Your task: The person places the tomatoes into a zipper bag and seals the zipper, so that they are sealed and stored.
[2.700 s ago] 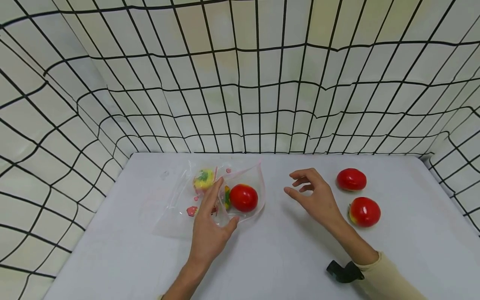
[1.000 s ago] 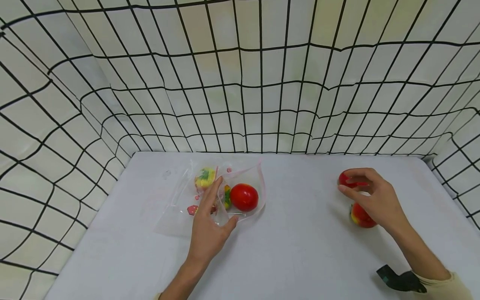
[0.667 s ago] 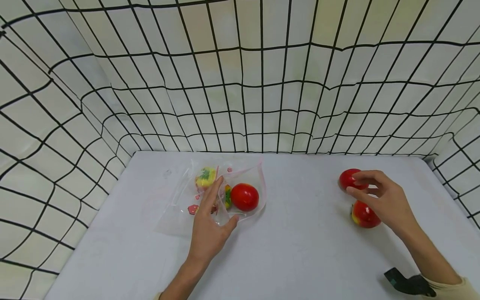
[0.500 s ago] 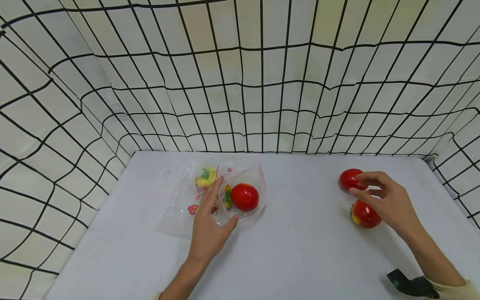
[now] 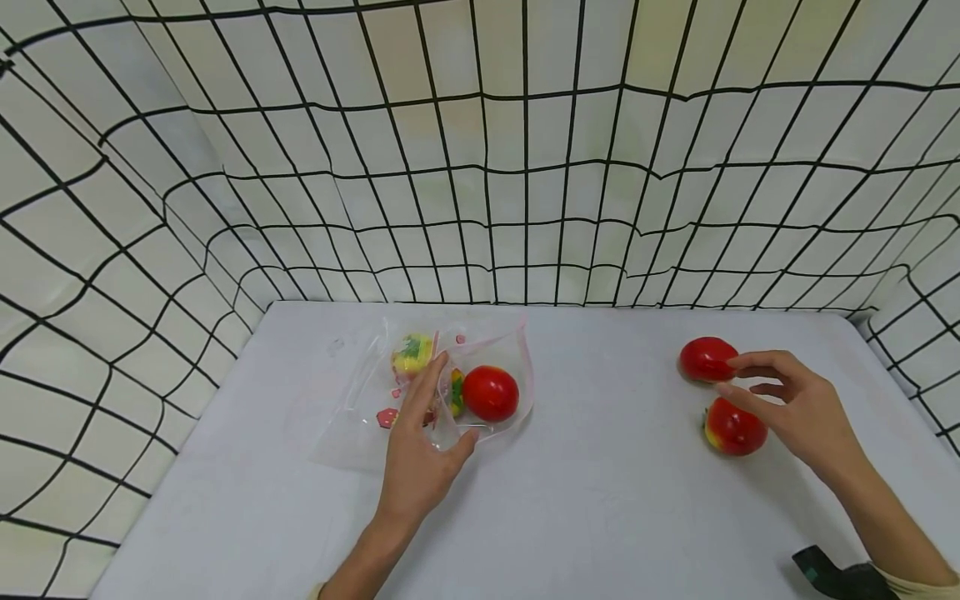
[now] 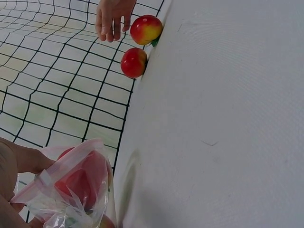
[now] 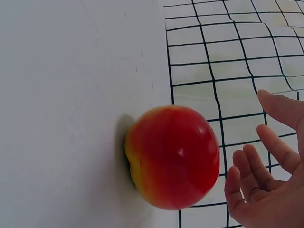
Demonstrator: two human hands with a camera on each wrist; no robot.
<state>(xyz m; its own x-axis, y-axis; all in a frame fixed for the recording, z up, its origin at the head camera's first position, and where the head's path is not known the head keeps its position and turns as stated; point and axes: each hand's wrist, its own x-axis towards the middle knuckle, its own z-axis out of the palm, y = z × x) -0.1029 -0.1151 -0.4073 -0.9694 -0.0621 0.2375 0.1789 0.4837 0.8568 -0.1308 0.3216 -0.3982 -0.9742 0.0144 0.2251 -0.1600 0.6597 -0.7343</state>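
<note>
In the head view my left hand (image 5: 420,454) rests at a clear plastic bag (image 5: 345,433), its straight fingers and thumb spread at the pink-edged mouth. Inside the bag sits a red apple-like fruit (image 5: 491,393); the left wrist view shows it reddish through the film. My right hand (image 5: 802,408) has loosely bent fingers and holds nothing. Two more apple-like fruits lie beside it: a red one (image 5: 707,359) farther back and a red-and-yellow one (image 5: 737,427) nearer. The right wrist view has a red-yellow fruit (image 7: 175,156) left of the spread fingers.
A yellow-green item (image 5: 411,357) shows through the bag's far left part. The white table (image 5: 585,500) ends at black netting (image 5: 525,175) at the back and sides. A black strap-like piece (image 5: 840,575) sits at the right sleeve.
My right hand has gone from near the bag to the two fruits at the right, then drawn slightly farther right. The left hand and the bag stay in place.
</note>
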